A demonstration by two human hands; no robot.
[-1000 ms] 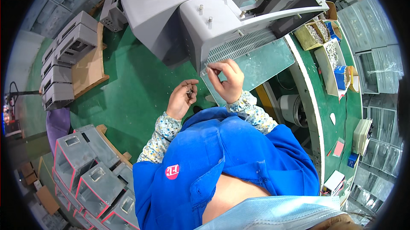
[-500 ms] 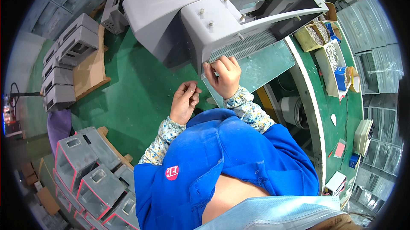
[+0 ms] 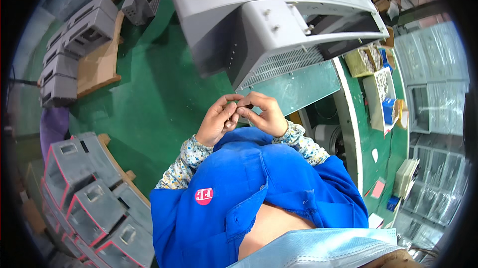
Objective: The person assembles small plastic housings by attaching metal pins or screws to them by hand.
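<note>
In front of my blue work coat, my left hand (image 3: 217, 120) and my right hand (image 3: 264, 114) meet at the fingertips. Both are closed in a pinch around something too small to make out. Just beyond them stands a large grey moulded housing (image 3: 259, 22), with a slotted grille (image 3: 284, 66) low on its near side. Short brass-coloured posts (image 3: 267, 13) stick up from its face. The housing's lower corner is close to my right fingers but apart from them. Under it shows a greenish bench top (image 3: 303, 86).
On the right, a green side bench (image 3: 367, 133) carries cartons and a white bin (image 3: 374, 99) of small parts. Grey housings stand on a board (image 3: 102, 64) at the left. Lower left, more grey housings (image 3: 94, 201) with red edges are stacked. A white bucket (image 3: 326, 136) sits beneath the bench.
My right hand has come down from the housing's lower edge and joined my left hand at the fingertips. The whole view has shifted, with the housing now further right.
</note>
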